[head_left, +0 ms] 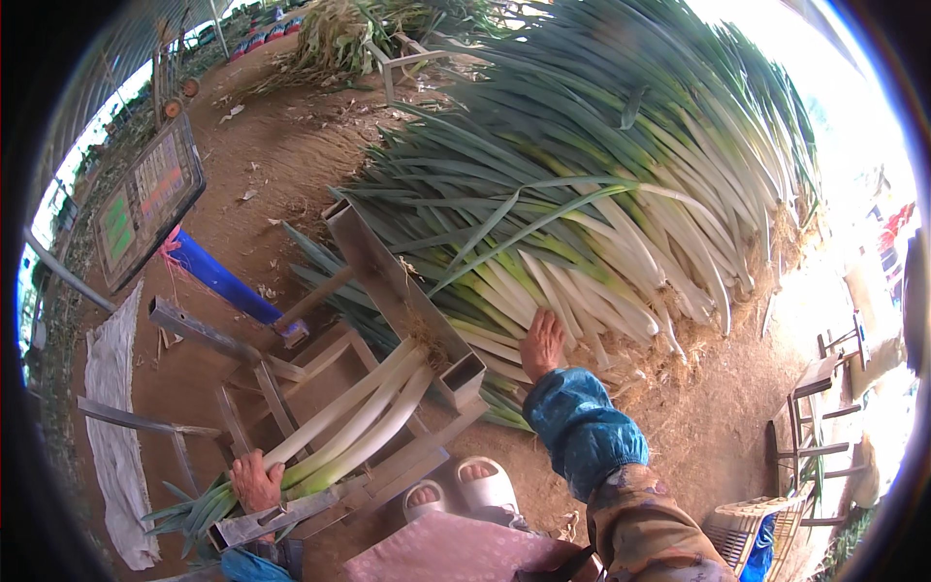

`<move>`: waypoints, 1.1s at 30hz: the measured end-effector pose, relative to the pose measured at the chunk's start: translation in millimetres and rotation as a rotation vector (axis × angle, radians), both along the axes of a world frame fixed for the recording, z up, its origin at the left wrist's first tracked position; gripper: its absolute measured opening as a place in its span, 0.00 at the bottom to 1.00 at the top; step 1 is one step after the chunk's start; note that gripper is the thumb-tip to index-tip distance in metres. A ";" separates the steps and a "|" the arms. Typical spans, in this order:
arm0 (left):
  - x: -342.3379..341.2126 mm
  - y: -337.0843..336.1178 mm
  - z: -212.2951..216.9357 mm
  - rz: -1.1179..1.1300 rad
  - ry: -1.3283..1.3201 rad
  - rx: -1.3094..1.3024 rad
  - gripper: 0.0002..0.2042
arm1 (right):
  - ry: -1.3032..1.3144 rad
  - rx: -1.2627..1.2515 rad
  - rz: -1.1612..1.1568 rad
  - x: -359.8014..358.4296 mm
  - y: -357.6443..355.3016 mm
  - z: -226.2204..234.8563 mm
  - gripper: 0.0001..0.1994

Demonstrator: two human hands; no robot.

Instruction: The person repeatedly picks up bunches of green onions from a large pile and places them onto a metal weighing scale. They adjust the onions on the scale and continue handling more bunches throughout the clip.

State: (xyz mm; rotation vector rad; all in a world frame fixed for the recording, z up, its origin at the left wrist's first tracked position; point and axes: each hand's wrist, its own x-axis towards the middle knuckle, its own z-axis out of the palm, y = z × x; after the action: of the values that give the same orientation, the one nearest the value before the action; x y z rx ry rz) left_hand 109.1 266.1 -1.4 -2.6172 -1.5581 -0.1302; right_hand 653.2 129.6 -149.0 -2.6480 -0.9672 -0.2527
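At the lower left, a small bundle of leeks lies across a metal frame, roots against its upper bar. My left hand is closed over the bundle where the white stems turn green. My right hand, in a blue sleeve cover, rests on the near edge of a big heap of leeks. Its fingers stretch over the white stems and grip none that I can make out. The heap's green leaves point to the upper left, its roots to the lower right.
A scale display on a blue post stands left of the frame. White sheeting lies at far left. A wicker basket and a small stool are at right. My sandalled feet are close to the frame.
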 end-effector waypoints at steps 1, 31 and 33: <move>1.0 -0.1 0.8 -0.003 0.000 -0.002 0.22 | 0.020 0.015 -0.005 0.9 3.6 -0.5 0.28; 13.5 -4.5 11.4 -0.009 -0.039 0.048 0.21 | 0.286 -0.195 0.006 6.1 12.5 3.7 0.19; 14.2 -5.5 11.0 0.005 -0.060 0.013 0.21 | 0.432 -0.246 0.144 -4.1 6.3 -0.4 0.25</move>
State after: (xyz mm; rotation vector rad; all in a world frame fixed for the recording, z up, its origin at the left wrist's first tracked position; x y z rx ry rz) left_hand 123.3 260.5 9.6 -2.6232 -1.5763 -0.2194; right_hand 649.2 135.9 -149.4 -2.6572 -1.0830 0.4811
